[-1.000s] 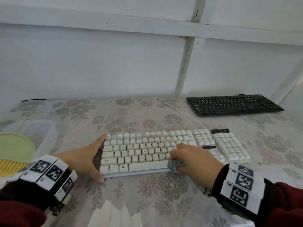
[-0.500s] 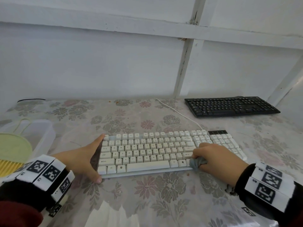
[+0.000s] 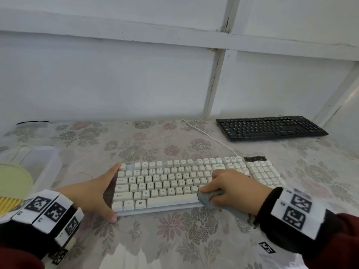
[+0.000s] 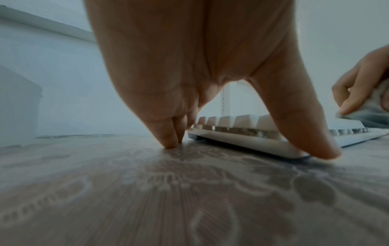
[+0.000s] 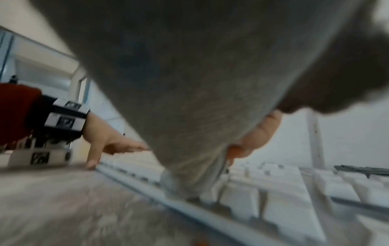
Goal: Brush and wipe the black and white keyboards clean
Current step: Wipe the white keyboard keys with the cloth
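Observation:
The white keyboard (image 3: 165, 183) lies in the middle of the table. My left hand (image 3: 97, 191) braces its left end, fingers straight along the side and the thumb at the front corner. In the left wrist view the same left hand (image 4: 210, 66) spans the white keyboard's (image 4: 242, 133) end. My right hand (image 3: 231, 189) grips a crumpled grey cloth (image 3: 207, 199) and presses it on the bottom row just right of the space bar. The grey cloth (image 5: 189, 99) fills most of the blurred right wrist view. At the back right lies the black keyboard (image 3: 270, 128), untouched.
A clear plastic box (image 3: 38, 162) stands at the left with a green brush (image 3: 11, 183) with yellow bristles beside it. The white cable (image 3: 206, 136) runs from the keyboard to the back wall. A floral cloth (image 3: 174, 239) covers the table.
My right hand slid the cloth right along the bottom row, then back left to the end of the space bar. The left hand has stayed at the keyboard's left end.

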